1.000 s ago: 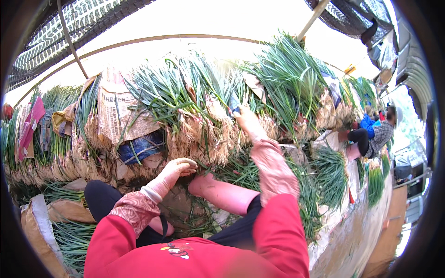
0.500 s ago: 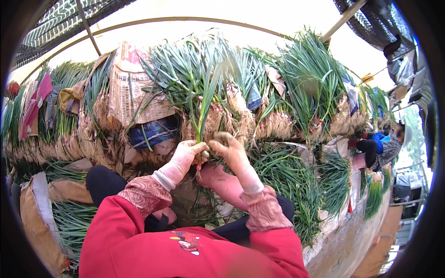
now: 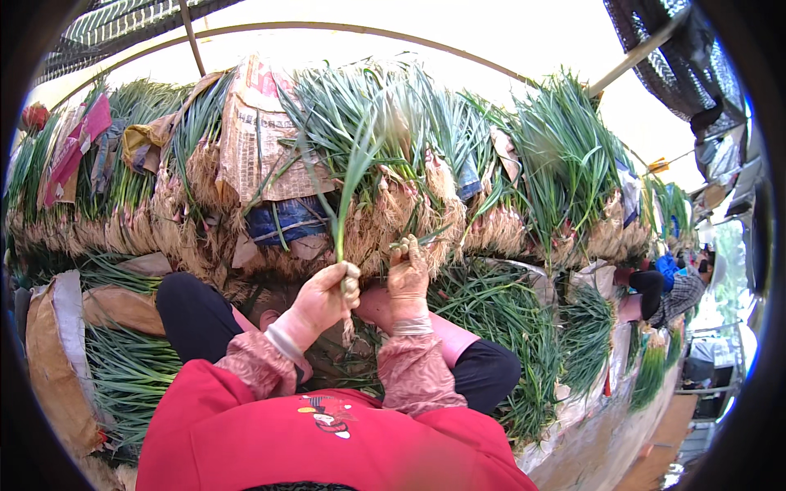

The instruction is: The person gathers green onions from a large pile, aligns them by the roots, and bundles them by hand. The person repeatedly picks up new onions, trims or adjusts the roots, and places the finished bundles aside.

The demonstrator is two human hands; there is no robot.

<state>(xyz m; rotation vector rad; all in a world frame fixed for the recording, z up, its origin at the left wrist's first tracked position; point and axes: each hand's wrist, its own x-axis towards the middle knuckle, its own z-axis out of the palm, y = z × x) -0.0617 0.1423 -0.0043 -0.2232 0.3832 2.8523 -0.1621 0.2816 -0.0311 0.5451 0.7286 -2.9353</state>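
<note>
My left hand (image 3: 323, 296) is closed round the stem of a single green garlic plant (image 3: 341, 233). The plant stands nearly upright, its leaves spreading above my fist and its pale roots hanging below. Beside it, palm toward me, my right hand (image 3: 408, 282) has its fingers drawn together. A thin green leaf strip (image 3: 430, 236) sticks out from the right fingertips toward the right. Behind both hands rises a stacked row of green garlic (image 3: 393, 209), roots facing me.
Loose green garlic (image 3: 499, 327) lies to my right, with more leaves (image 3: 131, 376) beside brown sacking (image 3: 57, 368) at left. A woven sack (image 3: 258, 155) covers part of the stack. At far right sits another person (image 3: 679, 286). My bent knees flank the work area.
My hands have moved apart: the right has turned palm toward me and now shows a leaf strip at its fingertips. The left has shifted slightly down and left with the green garlic.
</note>
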